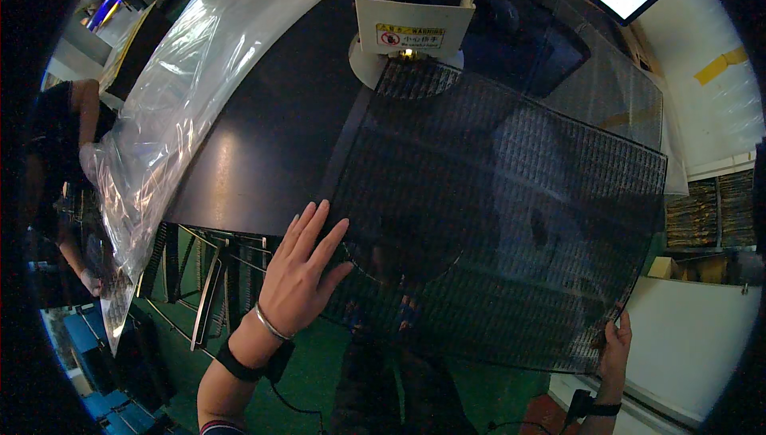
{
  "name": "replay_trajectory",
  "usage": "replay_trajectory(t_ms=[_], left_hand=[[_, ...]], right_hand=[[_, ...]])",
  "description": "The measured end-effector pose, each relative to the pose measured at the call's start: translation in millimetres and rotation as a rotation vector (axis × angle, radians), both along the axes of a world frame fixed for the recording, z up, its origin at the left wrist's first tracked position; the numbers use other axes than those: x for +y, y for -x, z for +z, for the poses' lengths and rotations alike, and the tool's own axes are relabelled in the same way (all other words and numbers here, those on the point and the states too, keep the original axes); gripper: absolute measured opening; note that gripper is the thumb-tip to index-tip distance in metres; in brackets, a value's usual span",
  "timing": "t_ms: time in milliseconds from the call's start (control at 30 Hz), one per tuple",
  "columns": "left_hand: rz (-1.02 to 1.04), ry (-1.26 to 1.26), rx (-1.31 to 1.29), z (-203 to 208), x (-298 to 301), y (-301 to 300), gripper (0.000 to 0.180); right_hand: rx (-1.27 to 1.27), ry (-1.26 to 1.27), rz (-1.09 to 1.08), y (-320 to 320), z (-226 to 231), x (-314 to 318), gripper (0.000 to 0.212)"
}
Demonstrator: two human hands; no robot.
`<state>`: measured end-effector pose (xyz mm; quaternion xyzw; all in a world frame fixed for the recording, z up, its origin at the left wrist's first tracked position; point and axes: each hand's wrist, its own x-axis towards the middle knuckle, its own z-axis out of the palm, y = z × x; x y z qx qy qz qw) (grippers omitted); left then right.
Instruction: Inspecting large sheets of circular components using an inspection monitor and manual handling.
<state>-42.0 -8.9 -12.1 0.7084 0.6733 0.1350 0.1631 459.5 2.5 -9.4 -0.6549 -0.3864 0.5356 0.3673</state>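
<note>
Left hand (302, 274) lies open and flat, fingers spread, pressing on the near left edge of the big dark sheet (511, 220), while my right hand (613, 354) pinches the sheet's near right corner between thumb and fingers. I see the sheet lying across the black round table (263, 124), its far end reaching under the white machine (411, 16) and its near part hanging out past the table rim over the green floor (319, 371). I can see through it, and it is covered in fine rows of a small pattern, so I judge it thin, light and rather floppy, likely to sag or crease if held at one point only. Its face looks smooth, so a flat palm may slide on it. I would hold it by the edges and corners, two hands well apart. A clear plastic bag (191, 92) lies on the table's left side.
</note>
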Motion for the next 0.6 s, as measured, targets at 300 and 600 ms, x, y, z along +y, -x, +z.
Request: replay_trajectory(t_ms=[300, 600], left_hand=[[-0.006, -0.010, 0.005, -1, 4, 0, 0.054], [-0.001, -0.010, 0.009, -2, 8, 0, 0.054]], right_hand=[[0.010, -0.007, -0.013, 4, 1, 4, 0.044], [-0.022, -0.056, -0.029, 10, -1, 8, 0.048]])
